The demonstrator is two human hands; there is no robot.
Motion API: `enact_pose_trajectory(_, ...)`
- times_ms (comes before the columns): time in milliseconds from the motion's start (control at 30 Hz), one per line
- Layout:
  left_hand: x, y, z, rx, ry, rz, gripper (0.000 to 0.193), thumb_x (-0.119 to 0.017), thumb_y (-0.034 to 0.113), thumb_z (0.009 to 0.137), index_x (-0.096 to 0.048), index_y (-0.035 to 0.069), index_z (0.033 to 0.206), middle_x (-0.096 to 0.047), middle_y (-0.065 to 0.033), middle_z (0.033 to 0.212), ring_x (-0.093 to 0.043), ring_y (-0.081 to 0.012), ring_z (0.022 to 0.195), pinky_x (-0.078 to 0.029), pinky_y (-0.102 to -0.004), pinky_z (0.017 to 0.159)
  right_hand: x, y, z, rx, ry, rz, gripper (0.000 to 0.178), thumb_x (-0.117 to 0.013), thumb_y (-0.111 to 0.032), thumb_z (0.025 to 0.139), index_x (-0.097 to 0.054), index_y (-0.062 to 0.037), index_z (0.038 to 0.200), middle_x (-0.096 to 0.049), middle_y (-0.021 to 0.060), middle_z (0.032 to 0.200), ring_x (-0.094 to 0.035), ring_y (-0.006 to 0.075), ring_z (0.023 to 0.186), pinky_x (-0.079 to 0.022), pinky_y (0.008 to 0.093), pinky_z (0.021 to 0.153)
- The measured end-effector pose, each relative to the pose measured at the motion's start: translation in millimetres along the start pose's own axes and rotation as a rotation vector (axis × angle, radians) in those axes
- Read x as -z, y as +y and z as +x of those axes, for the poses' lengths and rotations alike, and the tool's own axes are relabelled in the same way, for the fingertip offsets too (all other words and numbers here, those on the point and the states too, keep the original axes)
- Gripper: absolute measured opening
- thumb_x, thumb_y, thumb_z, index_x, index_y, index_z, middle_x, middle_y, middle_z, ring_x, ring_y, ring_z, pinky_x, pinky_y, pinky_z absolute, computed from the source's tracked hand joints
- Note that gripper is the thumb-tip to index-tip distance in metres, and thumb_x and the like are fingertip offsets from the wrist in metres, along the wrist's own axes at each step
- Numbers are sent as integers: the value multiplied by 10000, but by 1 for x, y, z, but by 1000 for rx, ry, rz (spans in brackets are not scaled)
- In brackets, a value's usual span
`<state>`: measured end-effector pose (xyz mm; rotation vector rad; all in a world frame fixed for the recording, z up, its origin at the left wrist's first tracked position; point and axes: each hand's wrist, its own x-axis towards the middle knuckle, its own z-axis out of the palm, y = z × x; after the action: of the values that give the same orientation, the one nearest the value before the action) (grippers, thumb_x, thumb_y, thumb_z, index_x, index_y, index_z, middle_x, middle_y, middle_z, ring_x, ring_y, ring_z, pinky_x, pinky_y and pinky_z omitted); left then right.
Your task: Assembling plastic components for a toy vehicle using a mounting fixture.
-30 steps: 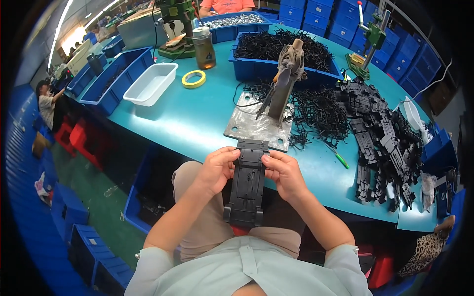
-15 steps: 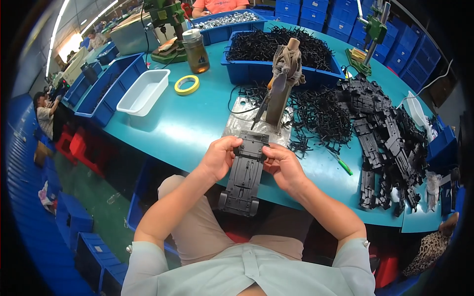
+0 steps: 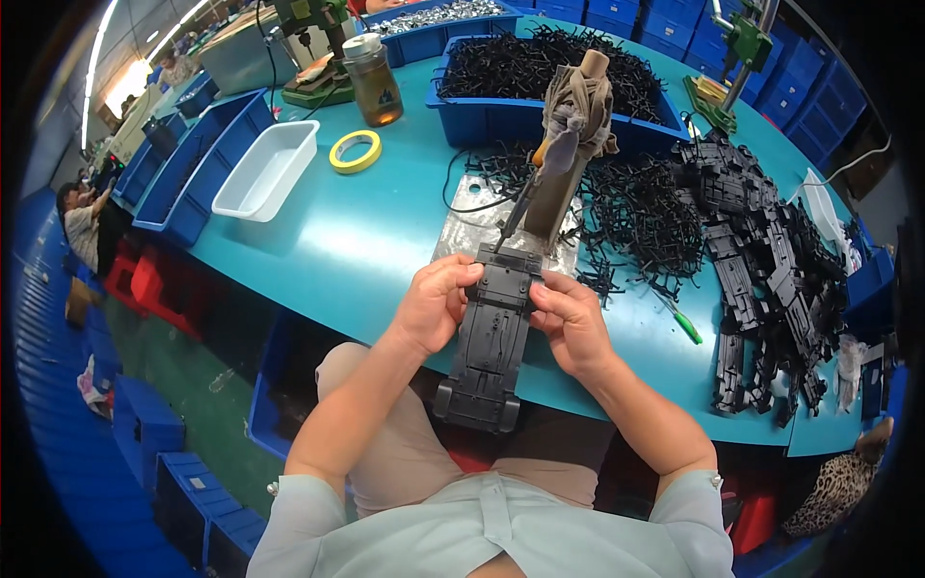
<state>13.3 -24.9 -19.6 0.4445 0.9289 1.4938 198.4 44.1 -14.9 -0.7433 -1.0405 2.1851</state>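
Note:
Between my two hands is a long black plastic toy-car chassis (image 3: 488, 339), its near end hanging past the table edge above my lap. My left hand (image 3: 436, 301) pinches its left side near the far end. My right hand (image 3: 570, 318) grips the opposite side with thumb and fingers. The chassis's far end lies at the tip of a soldering iron (image 3: 520, 207), which points down from a cloth-wrapped upright post (image 3: 559, 197). That post stands on a metal plate (image 3: 467, 226). Whether the tip touches the plastic I cannot tell.
Loose black plastic strips (image 3: 646, 222) lie right of the post, below a blue bin (image 3: 462, 125) heaped with more. Further right is a pile of black chassis (image 3: 761, 260); a green-handled screwdriver (image 3: 687, 328) lies nearer. Leftward are yellow tape (image 3: 337, 154), a jar (image 3: 374, 87) and a white tray (image 3: 226, 204).
Both hands have shifted slightly right with the chassis, and its far end has come up to the iron's tip. My right-hand fingers have changed position along its side. The view has tilted a little.

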Motion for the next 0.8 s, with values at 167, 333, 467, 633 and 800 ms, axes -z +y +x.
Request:
enact_pose_trajectory(167,-3,-1,2,-1,-9,-16,162,-597,147,845,-554,42,960,-587,-20,815,-560,-93,621,-449,-220,522,-2,-4,-4,20,5,18,273,-624,-145,845,-611,-4,1078,-648,43,971,-603,104,844,-477,233,691)
enact_pose_trajectory(333,-7,0,0,25,2,-62,142,-597,148,847,-558,49,942,-587,-13,809,-556,-85,608,-451,-205,521,-2,-5,-5,26,1,0,264,-608,-137,860,-608,5,1083,-650,54,975,-608,116,856,-487,238,690)
enact_pose_trajectory(467,-4,-1,2,24,-6,-78,124,-597,148,850,-569,49,919,-590,-10,809,-555,-75,623,-458,-195,542,-5,-6,-5,39,-16,9,258,-600,-137,869,-606,11,1081,-650,59,974,-609,119,859,-493,246,693)
enact_pose_trajectory(633,-13,4,-2,18,-11,-101,103,-591,143,860,-580,44,885,-595,-7,813,-553,-60,674,-464,-180,598,-5,-6,-5,60,-30,28,262,-595,-137,876,-598,21,1085,-647,70,987,-613,124,862,-504,254,707)
enact_pose_trajectory(800,-11,3,-1,2,-17,-89,102,-590,142,862,-580,43,883,-597,-10,819,-558,-60,685,-467,-182,609,-7,-8,-6,66,-34,35,270,-599,-133,876,-590,29,1092,-645,81,991,-621,131,862,-518,264,715)
